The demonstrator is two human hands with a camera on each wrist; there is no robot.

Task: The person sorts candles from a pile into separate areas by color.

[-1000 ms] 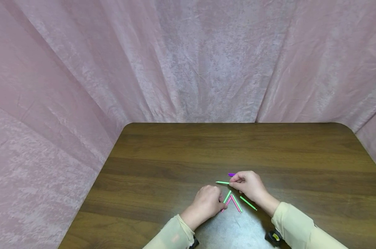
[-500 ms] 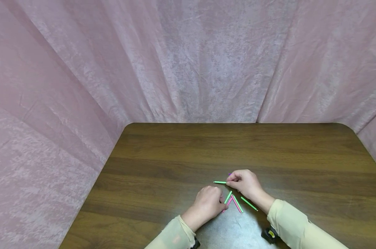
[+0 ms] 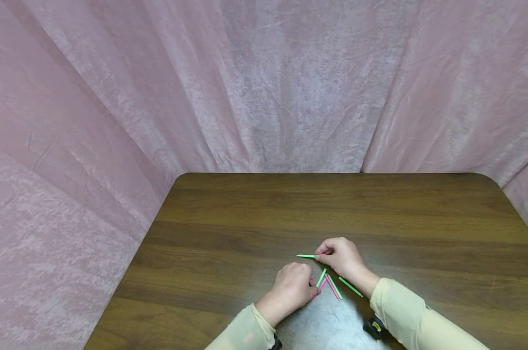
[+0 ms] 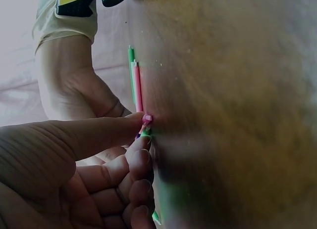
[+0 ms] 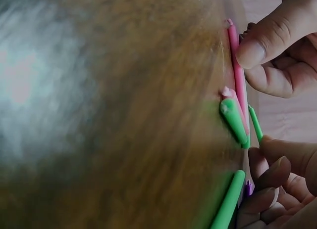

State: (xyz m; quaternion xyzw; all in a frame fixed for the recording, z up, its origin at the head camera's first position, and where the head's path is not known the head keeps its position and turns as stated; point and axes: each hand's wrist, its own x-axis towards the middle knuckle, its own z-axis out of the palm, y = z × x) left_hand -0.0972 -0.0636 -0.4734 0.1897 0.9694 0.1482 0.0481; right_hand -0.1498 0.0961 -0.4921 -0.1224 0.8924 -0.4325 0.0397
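My right hand (image 3: pixel 342 257) pinches a thin green stick (image 3: pixel 305 255) near one end, its free end pointing left. My left hand (image 3: pixel 292 283) has thumb and forefinger on a pink stick (image 5: pixel 236 56) with a small nub at its tip. Beside that pink stick lies a short green stick (image 3: pixel 321 277). Another pink stick (image 3: pixel 332 288) lies along a second green stick (image 3: pixel 336 288), and the two pairs meet at the top in an inverted V. A purple stick (image 5: pixel 248 189) shows behind the right fingers in the right wrist view; my hand hides it in the head view.
A lone green stick (image 3: pixel 350 287) lies on the brown wooden table (image 3: pixel 229 209) to the right, below my right wrist. Pink curtains (image 3: pixel 290 87) hang behind and beside the table. A black wrist device (image 3: pixel 373 327) sits under the right sleeve.
My right hand has slid slightly left, carrying the green stick with it, and now covers the purple stick. The left hand stays in place on the pink stick.
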